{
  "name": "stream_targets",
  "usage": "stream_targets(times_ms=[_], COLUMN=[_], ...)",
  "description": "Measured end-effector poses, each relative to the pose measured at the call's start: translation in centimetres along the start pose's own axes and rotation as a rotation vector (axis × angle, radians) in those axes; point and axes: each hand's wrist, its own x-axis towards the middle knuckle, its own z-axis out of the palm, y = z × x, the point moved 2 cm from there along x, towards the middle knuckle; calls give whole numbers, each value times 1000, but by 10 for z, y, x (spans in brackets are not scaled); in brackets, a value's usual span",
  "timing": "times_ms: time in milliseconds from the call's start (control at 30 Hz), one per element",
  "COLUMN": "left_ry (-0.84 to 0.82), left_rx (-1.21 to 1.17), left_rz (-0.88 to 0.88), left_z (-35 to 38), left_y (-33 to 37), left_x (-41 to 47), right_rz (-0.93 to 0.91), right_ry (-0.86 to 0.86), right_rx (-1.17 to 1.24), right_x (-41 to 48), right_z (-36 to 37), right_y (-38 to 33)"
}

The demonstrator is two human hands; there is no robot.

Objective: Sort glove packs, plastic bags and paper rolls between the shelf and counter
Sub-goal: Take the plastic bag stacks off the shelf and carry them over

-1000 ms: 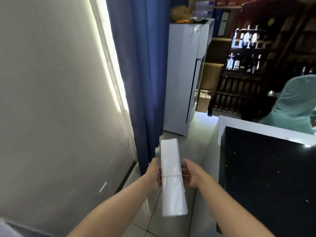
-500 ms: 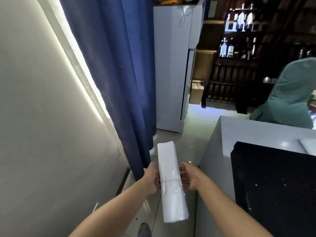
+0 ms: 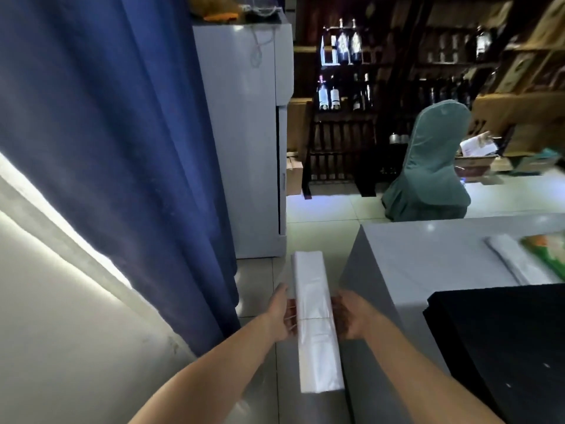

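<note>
A long white bundle of plastic bags (image 3: 315, 322), tied round its middle with a thin band, hangs over the floor between my hands. My left hand (image 3: 282, 315) grips its left edge and my right hand (image 3: 351, 316) grips its right edge, both at the band. The grey counter (image 3: 428, 264) stands just to the right of the bundle. On it lie another white plastic bag bundle (image 3: 516, 261) and a green and orange pack (image 3: 550, 249) at the right edge.
A black slab (image 3: 501, 347) covers the counter's near right part. A blue curtain (image 3: 122, 148) hangs at the left beside a white cabinet (image 3: 244, 133). Behind stand a dark bottle shelf (image 3: 342, 102), a green covered chair (image 3: 428, 166) and cardboard boxes.
My view has swung to the right and nearer the counter, bringing its top with the second bundle and the pack into sight. Both hands keep the same hold on the bundle.
</note>
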Motion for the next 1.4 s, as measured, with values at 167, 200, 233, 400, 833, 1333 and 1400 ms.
stream_targets(times_ms=[167,200,233,400,833,1333,1400], left_ry=[34,28,25,30,70,-201,-214], left_rx=[105,116,108,9,125,473,544], left_rz=[45,44,28,92,123,-14,-31], left_z=[12,14,18,59,137,277,304], left_y=[55,66,80,156,316,491,510], left_x=[76,99,114,112,184,306,324], right_rz=[44,24,9,-13,-14,-26,-35], right_ry=[103,100,98,94,66,288,335], right_rx=[68,81,105,112,177,541,615], right_x=[4,14,21,57,146,251,262], right_z=[4,3,2,-2,-38,-115,-129], right_y=[-60,-74,-90,-166,-330,-473,-487])
